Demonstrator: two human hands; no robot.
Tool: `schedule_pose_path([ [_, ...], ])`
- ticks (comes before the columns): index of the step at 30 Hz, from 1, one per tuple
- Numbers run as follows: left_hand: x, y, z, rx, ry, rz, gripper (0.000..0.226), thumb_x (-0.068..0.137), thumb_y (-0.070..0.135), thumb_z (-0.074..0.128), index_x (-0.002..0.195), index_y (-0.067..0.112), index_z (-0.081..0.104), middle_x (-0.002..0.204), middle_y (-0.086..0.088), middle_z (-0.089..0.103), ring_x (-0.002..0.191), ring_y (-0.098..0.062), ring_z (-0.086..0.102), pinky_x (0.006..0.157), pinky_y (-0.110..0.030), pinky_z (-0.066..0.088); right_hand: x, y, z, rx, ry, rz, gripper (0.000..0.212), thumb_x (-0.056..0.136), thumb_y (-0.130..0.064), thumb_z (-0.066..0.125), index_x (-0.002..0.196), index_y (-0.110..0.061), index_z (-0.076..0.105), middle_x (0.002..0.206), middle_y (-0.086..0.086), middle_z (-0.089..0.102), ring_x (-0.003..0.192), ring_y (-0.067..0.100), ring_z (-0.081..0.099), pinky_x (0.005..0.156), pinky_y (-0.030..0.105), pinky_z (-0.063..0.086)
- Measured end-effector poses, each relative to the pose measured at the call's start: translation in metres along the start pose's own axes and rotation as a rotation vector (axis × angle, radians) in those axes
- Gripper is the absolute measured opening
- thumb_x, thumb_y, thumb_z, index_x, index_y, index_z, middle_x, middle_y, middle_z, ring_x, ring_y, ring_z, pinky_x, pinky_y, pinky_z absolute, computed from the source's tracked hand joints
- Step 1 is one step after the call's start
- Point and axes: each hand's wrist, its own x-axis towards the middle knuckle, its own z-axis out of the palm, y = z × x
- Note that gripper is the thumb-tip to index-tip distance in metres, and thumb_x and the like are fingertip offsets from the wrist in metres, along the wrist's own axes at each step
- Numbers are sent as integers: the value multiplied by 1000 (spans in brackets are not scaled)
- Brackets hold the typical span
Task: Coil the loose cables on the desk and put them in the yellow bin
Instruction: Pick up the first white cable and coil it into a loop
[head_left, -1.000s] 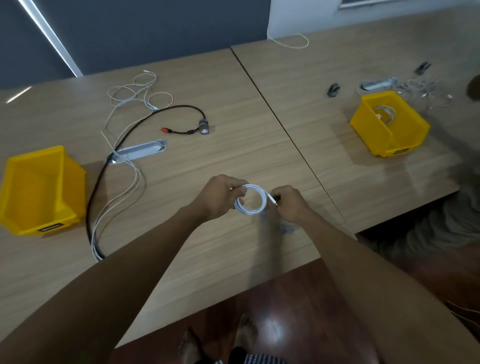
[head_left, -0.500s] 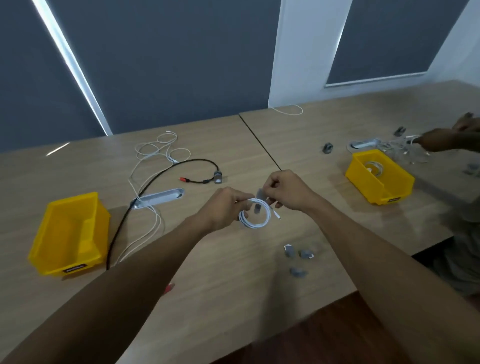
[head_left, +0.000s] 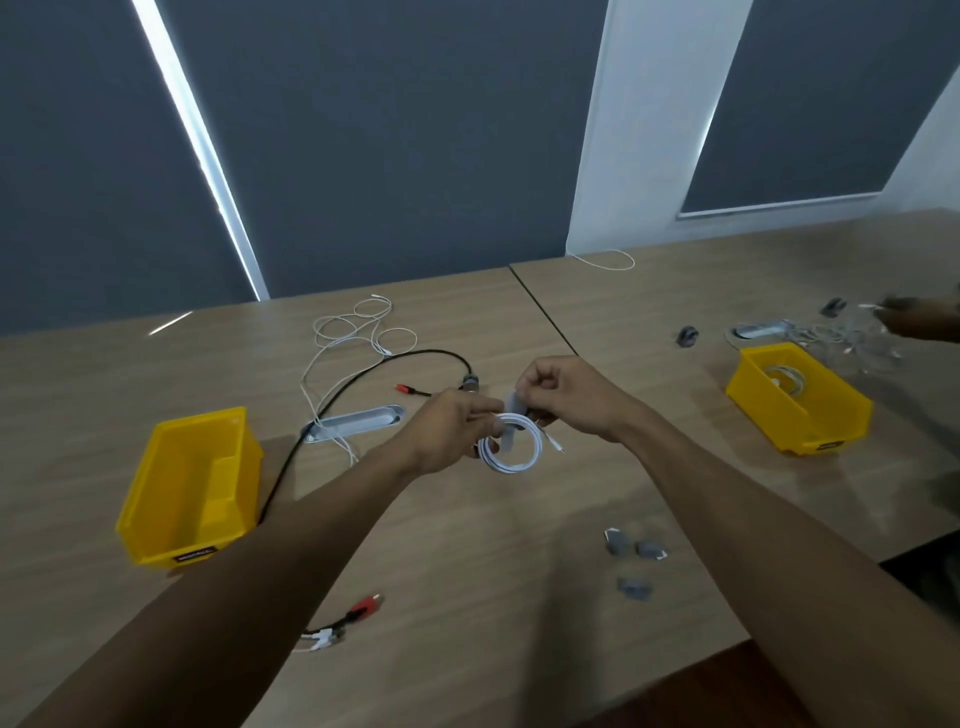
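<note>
A small white coiled cable (head_left: 524, 457) hangs above the middle of the desk. My left hand (head_left: 447, 428) pinches its left side. My right hand (head_left: 563, 392) holds a grey strap (head_left: 511, 423) that lies across the coil's top. The coil's plug end sticks out to the right. An empty yellow bin (head_left: 189, 483) stands on the desk to the left. Behind the hands lie a loose white cable (head_left: 358, 332) and a black cable (head_left: 363, 374) with a red plug.
A second yellow bin (head_left: 800, 400) with a coil in it stands at the right, beside another person's hand (head_left: 919, 317) and tangled cables. Grey straps (head_left: 636, 551) lie near the front edge. A short red-plugged cable (head_left: 345, 618) lies under my left arm. A metal cable slot (head_left: 358, 422) is set in the desk.
The view tilted up and the hands rose off the desk. My right hand picked up a grey strap and brought it onto the coil.
</note>
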Motion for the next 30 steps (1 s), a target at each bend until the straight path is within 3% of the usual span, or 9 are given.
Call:
schedule_pose_path([
  [5,1,1,-9,-169,42,-47,18,99,12,66,112,4,75,101,-19,77,80,-13,75,62,-24,56,4,-11,6,66,-10,-23,13,90,-5,74,104,-4,72,91,26,72,75,22,64,69,37,52],
  [7,3,4,-12,-227,62,-64,18,99,9,65,112,1,75,96,-20,77,73,-8,72,59,-18,51,3,-15,5,93,-24,-17,31,85,0,69,112,-15,70,94,17,70,74,20,63,66,35,49],
  [10,7,5,-20,-277,86,-71,18,99,6,64,111,0,75,91,-20,74,70,-11,68,59,-21,53,0,-23,7,103,-51,-83,41,79,12,67,109,-15,65,106,17,68,76,18,65,66,28,51],
  [13,11,7,-23,-332,91,-99,19,99,8,64,112,0,75,91,-18,72,73,-14,68,62,-26,59,-1,-27,10,65,-78,-117,31,76,16,71,96,-5,63,95,2,74,79,16,66,68,32,52],
  [15,13,8,-25,-369,87,-114,19,99,11,65,112,1,75,94,-18,73,80,-17,68,66,-29,62,1,-26,12,23,-64,-142,25,76,13,79,93,-3,68,102,-8,72,85,10,70,71,29,55],
  [18,15,10,-25,-377,76,-118,20,97,17,69,110,5,77,100,-18,76,84,-17,69,72,-34,62,5,-23,14,-42,-29,-202,21,76,2,88,91,-9,79,116,-1,59,105,10,68,85,18,53],
  [20,14,12,-24,-384,71,-125,19,97,17,69,108,5,77,94,-14,77,81,-16,69,71,-33,62,9,-20,14,-63,-17,-212,18,78,-4,89,92,-11,81,117,1,58,112,16,66,93,19,52],
  [25,14,14,-21,-391,93,-159,17,96,11,69,108,-1,74,84,-12,71,76,-16,73,64,-29,60,7,-17,7,7,28,-198,7,88,-8,81,91,-10,75,107,-1,76,85,10,71,80,26,54],
  [30,16,17,-16,-379,97,-157,16,94,7,70,108,-1,74,83,-11,71,76,-19,73,64,-31,60,9,-17,4,44,79,-202,5,92,1,74,97,4,72,101,14,79,90,16,75,81,22,56],
])
